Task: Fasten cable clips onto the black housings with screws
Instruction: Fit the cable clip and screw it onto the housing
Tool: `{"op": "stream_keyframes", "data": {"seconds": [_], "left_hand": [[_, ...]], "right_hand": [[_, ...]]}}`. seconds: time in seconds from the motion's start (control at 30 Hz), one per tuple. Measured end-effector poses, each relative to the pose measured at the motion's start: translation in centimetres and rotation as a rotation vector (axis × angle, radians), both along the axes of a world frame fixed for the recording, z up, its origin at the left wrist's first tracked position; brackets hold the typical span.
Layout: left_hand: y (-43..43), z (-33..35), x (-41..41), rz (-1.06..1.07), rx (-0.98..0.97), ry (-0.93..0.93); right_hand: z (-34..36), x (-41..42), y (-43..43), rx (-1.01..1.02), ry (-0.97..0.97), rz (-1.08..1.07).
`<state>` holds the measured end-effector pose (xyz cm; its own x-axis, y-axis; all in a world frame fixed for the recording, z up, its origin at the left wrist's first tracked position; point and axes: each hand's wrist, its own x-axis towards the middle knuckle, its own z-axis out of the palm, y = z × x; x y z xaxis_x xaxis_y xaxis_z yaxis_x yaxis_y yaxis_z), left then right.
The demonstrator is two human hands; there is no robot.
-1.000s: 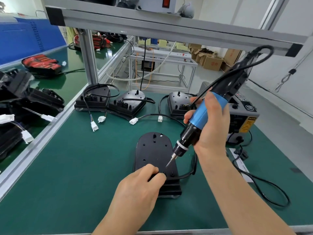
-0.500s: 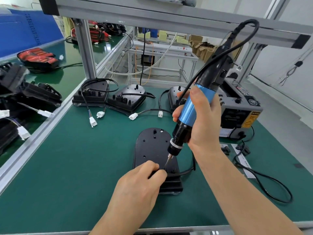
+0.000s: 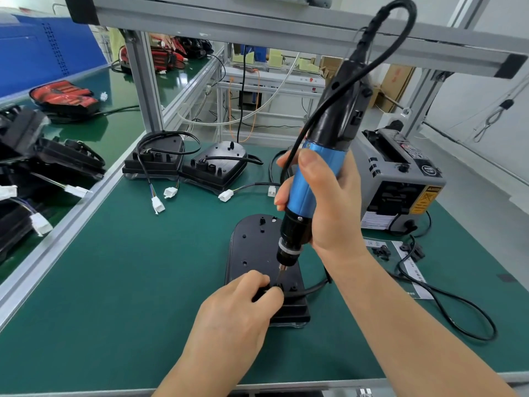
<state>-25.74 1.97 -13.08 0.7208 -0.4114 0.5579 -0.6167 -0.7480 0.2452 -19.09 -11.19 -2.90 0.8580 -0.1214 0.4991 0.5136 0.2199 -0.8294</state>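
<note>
Looking down at the green bench mat (image 3: 120, 282), we see the black housing (image 3: 254, 253) lying flat near its front middle. Our left hand (image 3: 237, 313) rests on the housing's near end, thumb and forefinger pinched together on a small black cable clip (image 3: 264, 292) beside a black cable (image 3: 315, 287) that leaves the housing to the right. Our right hand (image 3: 329, 207) is wrapped tightly around the blue grip of the electric screwdriver (image 3: 312, 179), held almost upright, its bit tip down at the clip just beside our left fingertips. Three more housings sit at the mat's far edge, and a grey tape dispenser (image 3: 400, 184) stands to the right.
</note>
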Motion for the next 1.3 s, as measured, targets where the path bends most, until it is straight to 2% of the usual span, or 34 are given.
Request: {"op": "stream_keyframes", "data": {"seconds": [0.6, 1.3], "left_hand": [[-0.2, 0.2, -0.2, 0.031, 0.031, 0.016], [-0.2, 0.5, -0.3, 0.038, 0.057, 0.036]], "right_hand": [[0.6, -1.3, 0.8, -0.111, -0.098, -0.016], [0.4, -1.8, 0.8, -0.136, -0.075, -0.024]]}}
